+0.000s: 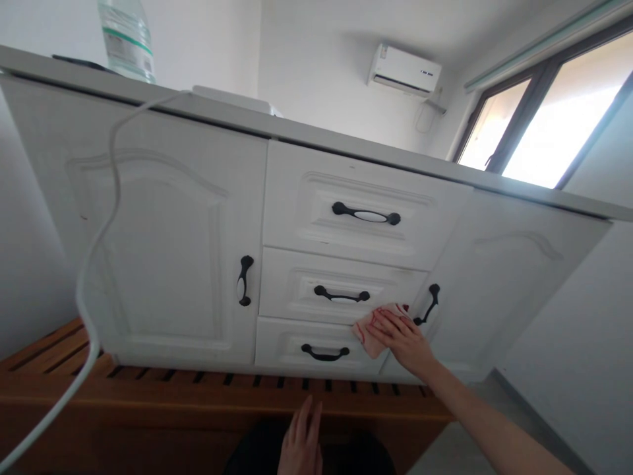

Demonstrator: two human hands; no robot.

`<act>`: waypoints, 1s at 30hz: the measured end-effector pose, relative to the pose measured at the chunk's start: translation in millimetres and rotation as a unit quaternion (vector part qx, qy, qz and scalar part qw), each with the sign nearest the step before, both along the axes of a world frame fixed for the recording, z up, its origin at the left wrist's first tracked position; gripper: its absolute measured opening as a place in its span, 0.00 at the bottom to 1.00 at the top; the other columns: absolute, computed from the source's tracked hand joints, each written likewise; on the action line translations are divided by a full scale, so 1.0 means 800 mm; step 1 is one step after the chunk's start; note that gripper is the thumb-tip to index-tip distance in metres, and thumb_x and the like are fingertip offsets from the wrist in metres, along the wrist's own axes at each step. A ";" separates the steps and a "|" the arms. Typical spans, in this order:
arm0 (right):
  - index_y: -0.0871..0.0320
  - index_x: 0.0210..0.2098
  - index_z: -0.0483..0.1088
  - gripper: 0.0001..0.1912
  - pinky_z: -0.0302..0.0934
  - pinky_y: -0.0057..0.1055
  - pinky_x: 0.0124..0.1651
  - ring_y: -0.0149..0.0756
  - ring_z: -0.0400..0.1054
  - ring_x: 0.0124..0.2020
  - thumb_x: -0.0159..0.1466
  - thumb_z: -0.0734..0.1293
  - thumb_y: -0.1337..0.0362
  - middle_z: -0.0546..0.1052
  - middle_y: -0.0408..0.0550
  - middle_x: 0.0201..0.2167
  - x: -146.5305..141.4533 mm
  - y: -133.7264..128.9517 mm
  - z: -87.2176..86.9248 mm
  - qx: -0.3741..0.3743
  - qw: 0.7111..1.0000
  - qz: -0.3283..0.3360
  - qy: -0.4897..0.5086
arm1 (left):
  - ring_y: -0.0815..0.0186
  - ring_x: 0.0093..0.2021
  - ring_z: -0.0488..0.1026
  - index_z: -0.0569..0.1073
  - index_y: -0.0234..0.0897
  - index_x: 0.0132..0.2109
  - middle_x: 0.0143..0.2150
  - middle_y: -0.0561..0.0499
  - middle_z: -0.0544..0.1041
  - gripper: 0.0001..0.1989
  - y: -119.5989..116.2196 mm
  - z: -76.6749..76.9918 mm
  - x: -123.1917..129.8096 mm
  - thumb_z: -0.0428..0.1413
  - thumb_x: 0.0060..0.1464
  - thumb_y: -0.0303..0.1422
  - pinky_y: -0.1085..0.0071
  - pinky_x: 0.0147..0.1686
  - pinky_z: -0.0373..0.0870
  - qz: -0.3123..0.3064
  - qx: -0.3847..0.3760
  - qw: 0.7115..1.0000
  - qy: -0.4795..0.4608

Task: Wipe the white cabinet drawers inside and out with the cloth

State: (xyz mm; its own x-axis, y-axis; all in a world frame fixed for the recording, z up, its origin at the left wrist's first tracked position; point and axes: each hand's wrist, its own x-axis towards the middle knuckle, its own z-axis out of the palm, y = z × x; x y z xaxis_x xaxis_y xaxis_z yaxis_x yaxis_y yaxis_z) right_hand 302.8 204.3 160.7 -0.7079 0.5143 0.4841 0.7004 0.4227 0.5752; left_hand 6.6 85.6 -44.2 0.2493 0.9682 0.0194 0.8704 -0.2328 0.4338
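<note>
My right hand (403,340) presses a white and red patterned cloth (372,333) against the white cabinet (163,244). The cloth lies at the right end of the middle and bottom drawers, beside the right door's dark handle (428,305). Part of it is hidden under the fingers. Low in the picture, my left hand (301,442) holds nothing; its fingers are stretched out near the front edge of the slatted wooden bench (222,396). Left of the cloth are the middle drawer handle (341,295) and the bottom drawer handle (325,353).
A white cable (93,244) hangs from the cabinet top down the left side. On the top stand a clear plastic bottle (126,43) and a flat white object (232,99). An air conditioner (405,71) is on the wall, with a window (539,112) at right.
</note>
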 end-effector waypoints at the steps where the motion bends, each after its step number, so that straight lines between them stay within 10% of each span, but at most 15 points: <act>1: 0.37 0.69 0.56 0.35 0.53 0.41 0.64 0.40 0.59 0.67 0.68 0.63 0.72 0.65 0.39 0.69 -0.005 -0.004 -0.007 -0.002 1.000 -0.014 0.023 | 0.56 0.74 0.53 0.52 0.45 0.73 0.76 0.45 0.54 0.33 0.014 0.013 0.005 0.43 0.62 0.23 0.54 0.70 0.58 0.031 0.073 0.997 -0.006; 4: 0.38 0.68 0.59 0.35 0.55 0.44 0.64 0.44 0.59 0.68 0.66 0.64 0.73 0.66 0.43 0.68 -0.021 -0.013 -0.027 -0.010 0.995 -0.039 0.089 | 0.58 0.73 0.56 0.54 0.45 0.72 0.74 0.48 0.59 0.34 0.054 0.062 0.016 0.43 0.61 0.21 0.54 0.68 0.61 0.071 0.225 0.972 -0.018; 9: 0.40 0.69 0.58 0.37 0.60 0.47 0.65 0.47 0.58 0.69 0.64 0.63 0.73 0.65 0.43 0.69 -0.024 -0.030 -0.061 -0.042 0.986 -0.032 0.158 | 0.56 0.69 0.61 0.61 0.42 0.69 0.69 0.49 0.67 0.33 0.095 0.114 0.023 0.49 0.57 0.23 0.53 0.70 0.56 0.007 0.179 0.983 -0.032; 13: 0.44 0.71 0.55 0.35 0.65 0.48 0.64 0.47 0.60 0.69 0.66 0.57 0.73 0.66 0.48 0.68 -0.013 -0.069 -0.096 -0.162 0.951 -0.010 0.264 | 0.55 0.68 0.61 0.62 0.40 0.69 0.68 0.48 0.69 0.32 0.094 0.115 0.025 0.50 0.56 0.25 0.53 0.69 0.55 0.008 0.163 0.986 -0.036; 19: 0.41 0.70 0.56 0.29 0.74 0.44 0.54 0.48 0.71 0.60 0.70 0.54 0.57 0.74 0.48 0.62 -0.015 -0.142 -0.177 -0.271 0.802 0.036 0.530 | 0.58 0.69 0.60 0.63 0.41 0.68 0.69 0.50 0.68 0.31 0.086 0.120 0.030 0.49 0.57 0.25 0.55 0.68 0.54 0.032 0.148 0.987 -0.045; 25: 0.35 0.52 0.77 0.22 0.75 0.58 0.28 0.61 0.78 0.29 0.61 0.62 0.45 0.81 0.48 0.26 -0.071 -0.193 -0.242 -0.200 0.806 -0.061 0.554 | 0.59 0.66 0.63 0.66 0.41 0.65 0.65 0.51 0.71 0.29 0.078 0.132 0.029 0.51 0.55 0.26 0.55 0.66 0.55 0.039 0.151 0.987 -0.033; 30: 0.36 0.59 0.72 0.29 0.74 0.56 0.34 0.62 0.78 0.41 0.58 0.67 0.45 0.83 0.46 0.37 -0.080 -0.225 -0.206 -0.203 0.811 -0.073 0.544 | 0.58 0.63 0.66 0.69 0.43 0.63 0.61 0.52 0.74 0.26 0.031 0.117 0.028 0.52 0.57 0.27 0.56 0.65 0.54 0.044 0.178 0.983 -0.016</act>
